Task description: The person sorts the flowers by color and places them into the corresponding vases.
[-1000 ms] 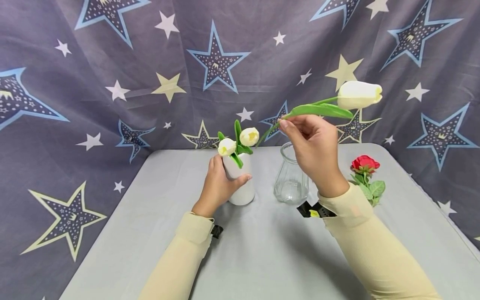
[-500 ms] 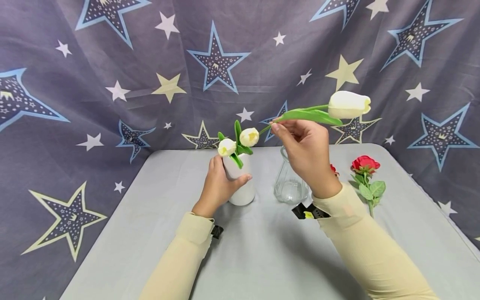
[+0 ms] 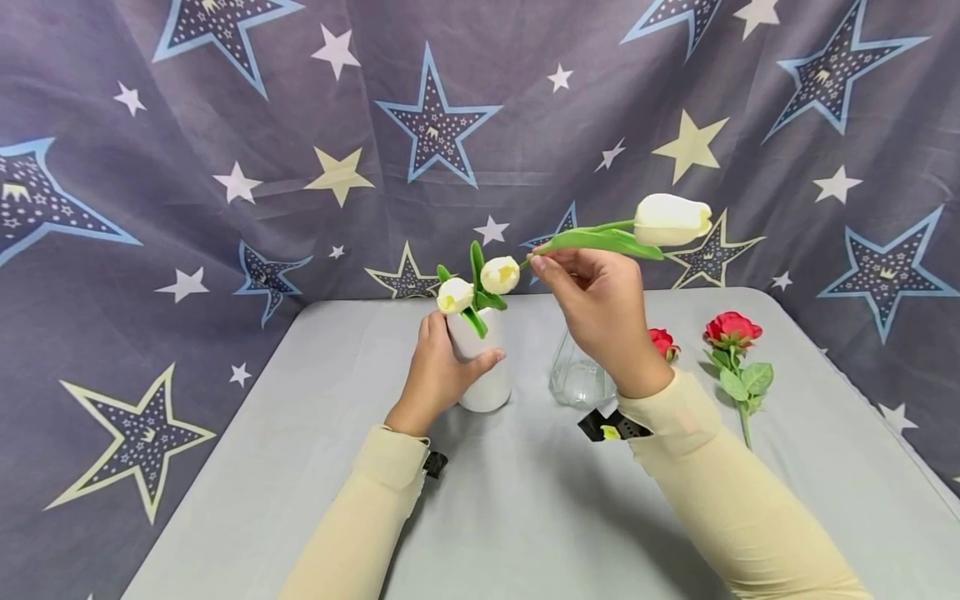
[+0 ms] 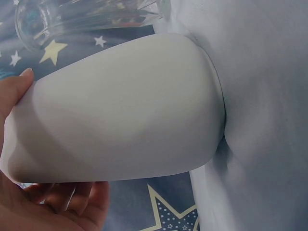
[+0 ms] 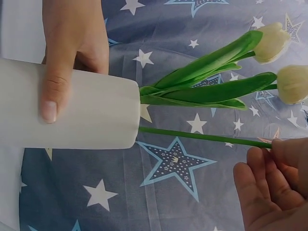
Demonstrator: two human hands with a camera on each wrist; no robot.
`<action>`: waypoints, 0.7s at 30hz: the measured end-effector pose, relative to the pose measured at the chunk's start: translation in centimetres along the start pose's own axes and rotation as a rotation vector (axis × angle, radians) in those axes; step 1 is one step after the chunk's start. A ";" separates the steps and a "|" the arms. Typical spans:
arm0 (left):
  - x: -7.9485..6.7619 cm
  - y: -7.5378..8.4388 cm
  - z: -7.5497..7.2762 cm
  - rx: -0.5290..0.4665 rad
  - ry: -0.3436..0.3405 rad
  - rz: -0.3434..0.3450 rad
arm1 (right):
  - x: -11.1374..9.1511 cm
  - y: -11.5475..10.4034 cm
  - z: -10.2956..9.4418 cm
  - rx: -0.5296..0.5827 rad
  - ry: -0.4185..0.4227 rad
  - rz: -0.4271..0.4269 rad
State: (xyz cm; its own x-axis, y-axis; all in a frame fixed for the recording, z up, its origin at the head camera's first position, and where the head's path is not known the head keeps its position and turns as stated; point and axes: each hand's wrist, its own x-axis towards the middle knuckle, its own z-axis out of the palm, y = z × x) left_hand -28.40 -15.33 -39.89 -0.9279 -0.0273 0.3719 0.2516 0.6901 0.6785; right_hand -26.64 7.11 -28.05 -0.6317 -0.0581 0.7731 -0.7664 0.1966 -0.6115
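My left hand [image 3: 435, 371] grips a white vase [image 3: 486, 385] that stands on the table, thumb across its near side. Two white tulips, one on the left [image 3: 455, 295] and one on the right [image 3: 500, 275], rise out of it with green leaves. Up to the right, my right hand [image 3: 611, 317] pinches the stem of a third white tulip [image 3: 670, 219], whose bloom tilts away to the right. In the right wrist view this bare green stem [image 5: 207, 137] runs to the vase's rim, its lower end hidden there. The left wrist view shows the smooth vase wall [image 4: 125, 110] between thumb and fingers.
A clear glass vase [image 3: 576, 385] stands right of the white one, partly behind my right hand. Farther right lie a red rose [image 3: 732, 330] with leaves and another red rose [image 3: 663, 342], mostly covered by my wrist. A star-patterned cloth [image 3: 262, 167] hangs behind the grey table [image 3: 300, 467].
My right hand has moved left and slightly down with the tulip, bringing its stem to the white vase. The second rose has come into sight behind the wrist. My left hand stays put.
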 end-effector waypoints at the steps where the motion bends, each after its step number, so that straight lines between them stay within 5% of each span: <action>1: 0.0 0.0 0.0 0.000 0.001 0.002 | 0.0 0.1 0.0 -0.014 -0.007 0.002; 11: 0.0 -0.2 0.1 0.005 0.007 0.011 | -0.5 0.9 0.7 -0.151 -0.058 0.024; 21: 0.0 -0.1 0.1 0.009 0.002 0.005 | -0.9 1.8 1.7 -0.173 -0.089 0.033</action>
State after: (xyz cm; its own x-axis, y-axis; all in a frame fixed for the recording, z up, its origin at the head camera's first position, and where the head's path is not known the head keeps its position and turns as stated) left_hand -28.46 -15.35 -40.06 -0.9261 -0.0250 0.3764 0.2538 0.6969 0.6708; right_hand -27.69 5.86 -30.11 -0.6700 -0.1334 0.7302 -0.7184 0.3644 -0.5926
